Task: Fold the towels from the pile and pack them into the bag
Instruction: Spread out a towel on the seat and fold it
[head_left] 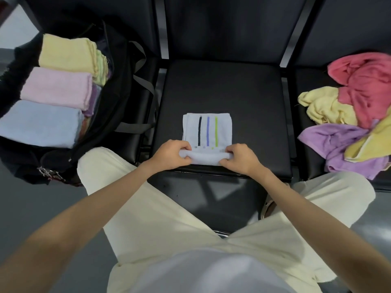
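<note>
A white towel (222, 127) with black, blue and green stripes lies folded on the middle black seat (222, 85). Its near edge is rolled up. My left hand (171, 154) grips the left end of that roll and my right hand (241, 158) grips the right end. On the left seat stands an open black bag (118, 85) with folded towels inside: yellow (65, 52), pink (56, 88) and light blue (38, 122) on top of others. The unfolded pile (351, 115) of red, yellow and purple towels lies on the right seat.
Black seat backs stand behind the three seats. Grey straps (143, 81) of the bag hang over the gap between the left and middle seats. My knees in cream trousers are just in front of the seats, over a grey floor.
</note>
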`<state>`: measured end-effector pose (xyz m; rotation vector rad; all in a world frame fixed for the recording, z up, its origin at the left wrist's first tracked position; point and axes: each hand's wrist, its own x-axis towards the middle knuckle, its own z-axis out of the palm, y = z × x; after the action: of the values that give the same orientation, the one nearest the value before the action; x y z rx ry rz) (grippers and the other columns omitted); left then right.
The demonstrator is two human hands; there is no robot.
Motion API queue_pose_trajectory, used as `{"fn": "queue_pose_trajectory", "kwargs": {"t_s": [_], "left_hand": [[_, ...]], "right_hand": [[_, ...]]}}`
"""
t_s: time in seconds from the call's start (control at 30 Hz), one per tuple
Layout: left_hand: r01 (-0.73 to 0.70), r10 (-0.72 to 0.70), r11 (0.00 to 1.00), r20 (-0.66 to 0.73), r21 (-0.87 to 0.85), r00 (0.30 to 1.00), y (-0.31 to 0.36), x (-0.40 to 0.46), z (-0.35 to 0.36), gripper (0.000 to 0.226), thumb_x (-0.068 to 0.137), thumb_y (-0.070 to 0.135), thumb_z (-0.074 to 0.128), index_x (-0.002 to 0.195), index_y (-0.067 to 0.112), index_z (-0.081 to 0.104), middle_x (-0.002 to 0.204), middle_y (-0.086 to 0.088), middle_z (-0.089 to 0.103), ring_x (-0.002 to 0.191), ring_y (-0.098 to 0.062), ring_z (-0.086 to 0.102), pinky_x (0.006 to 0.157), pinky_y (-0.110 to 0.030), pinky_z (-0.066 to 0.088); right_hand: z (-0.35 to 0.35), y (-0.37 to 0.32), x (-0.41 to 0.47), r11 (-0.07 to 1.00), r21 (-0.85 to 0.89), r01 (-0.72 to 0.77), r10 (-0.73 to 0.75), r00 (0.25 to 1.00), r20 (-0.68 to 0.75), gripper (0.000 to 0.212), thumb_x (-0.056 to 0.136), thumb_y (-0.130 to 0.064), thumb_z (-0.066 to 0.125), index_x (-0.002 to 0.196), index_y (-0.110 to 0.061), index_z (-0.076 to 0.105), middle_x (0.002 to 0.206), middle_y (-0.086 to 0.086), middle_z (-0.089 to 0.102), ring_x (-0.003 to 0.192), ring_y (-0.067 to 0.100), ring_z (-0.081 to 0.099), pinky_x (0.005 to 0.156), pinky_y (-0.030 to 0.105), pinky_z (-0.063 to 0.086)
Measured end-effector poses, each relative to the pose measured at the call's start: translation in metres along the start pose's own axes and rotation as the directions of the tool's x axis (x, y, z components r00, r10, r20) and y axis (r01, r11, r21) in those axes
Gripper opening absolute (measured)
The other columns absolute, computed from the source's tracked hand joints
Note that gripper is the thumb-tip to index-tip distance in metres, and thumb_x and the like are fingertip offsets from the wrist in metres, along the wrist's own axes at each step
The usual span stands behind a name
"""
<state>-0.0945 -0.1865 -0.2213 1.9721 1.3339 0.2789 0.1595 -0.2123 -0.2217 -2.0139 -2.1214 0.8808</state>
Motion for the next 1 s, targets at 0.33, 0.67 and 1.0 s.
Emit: {"fn": "queue_pose_trajectory", "kwargs": {"t_s": [0.33,0.67,1.0], "left_hand": [[0.214,-0.270,0.902,-0.104,-0.374,0.957,0.013,0.026,-0.023,0.018,0.080,0.009,0.065,0.096,0.015,0.067,0.091,0.000,0.068,0.088,-0.017,0.064,0.076,-0.031,0.051],[0.466,-0.576,0.701,-0.043,-0.540,0.816,0.001,0.046,-0.002,0.068,0.082,0.013,0.074,0.140,0.010,0.040,0.130,-0.010,0.053,0.117,-0.022,0.053,0.092,-0.026,0.043],[0.623,-0.669,0.694,-0.002,-0.360,0.744,-0.003,0.039,0.028,0.034,0.074,0.031,0.078,0.089,0.004,0.063,0.103,-0.008,0.065,0.096,-0.025,0.063,0.079,-0.034,0.054]], "right_hand": [[-0.026,-0.006,0.015,0.716,0.677,-0.167,0.235,0.972,-0.009,0.024,0.078,-0.021,0.065,0.085,0.001,0.061,0.081,0.008,0.060,0.073,0.016,0.055,0.065,0.032,0.043],[0.008,0.000,0.044,0.600,0.741,-0.301,0.539,0.837,-0.096,0.036,0.081,-0.023,0.067,0.112,-0.008,0.055,0.088,-0.005,0.059,0.087,0.015,0.060,0.078,0.029,0.050],[0.026,0.009,0.032,0.841,0.424,-0.336,0.421,0.898,-0.125,0.027,0.077,-0.034,0.069,0.086,-0.012,0.058,0.100,0.012,0.063,0.101,0.028,0.058,0.083,0.039,0.052]]}}
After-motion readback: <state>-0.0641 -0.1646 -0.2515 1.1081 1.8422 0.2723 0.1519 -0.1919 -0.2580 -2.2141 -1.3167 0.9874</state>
